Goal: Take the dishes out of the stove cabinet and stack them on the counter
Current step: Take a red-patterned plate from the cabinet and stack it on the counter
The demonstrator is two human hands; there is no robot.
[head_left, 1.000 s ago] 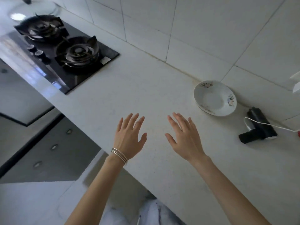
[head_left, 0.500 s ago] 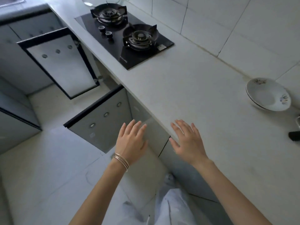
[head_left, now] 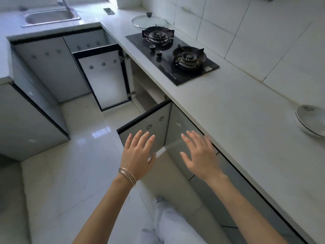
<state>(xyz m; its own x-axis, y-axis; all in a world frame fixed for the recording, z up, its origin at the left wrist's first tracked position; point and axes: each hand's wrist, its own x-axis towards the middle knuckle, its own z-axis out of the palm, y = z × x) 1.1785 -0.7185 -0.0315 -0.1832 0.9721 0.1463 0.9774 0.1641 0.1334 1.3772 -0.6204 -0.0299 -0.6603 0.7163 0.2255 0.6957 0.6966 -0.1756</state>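
A white plate (head_left: pixel 311 121) with a small pattern rests on the pale counter (head_left: pixel 228 110) at the far right. Under the black two-burner stove (head_left: pixel 173 56) the cabinet stands with both grey doors swung out: the left door (head_left: pixel 107 80) and the right door (head_left: pixel 149 125). What the cabinet (head_left: pixel 147 92) holds is hidden from here. My left hand (head_left: pixel 139 155), with thin bracelets at the wrist, hovers spread in front of the right door. My right hand (head_left: pixel 200 154) hovers beside it below the counter edge, fingers apart. Both hold nothing.
A glass pot lid (head_left: pixel 149 21) lies behind the stove. A steel sink (head_left: pixel 49 16) and a phone (head_left: pixel 108 11) sit on the far counter. Closed grey cabinets (head_left: pixel 49 67) line the left side. Glossy floor tiles (head_left: pixel 70 173) lie below. My white-clad leg (head_left: pixel 168 224) shows at the bottom.
The view has swung left and down from the counter to the open stove cabinet. Both hands, still spread and empty, have gone from over the counter to below its edge, in front of the doors.
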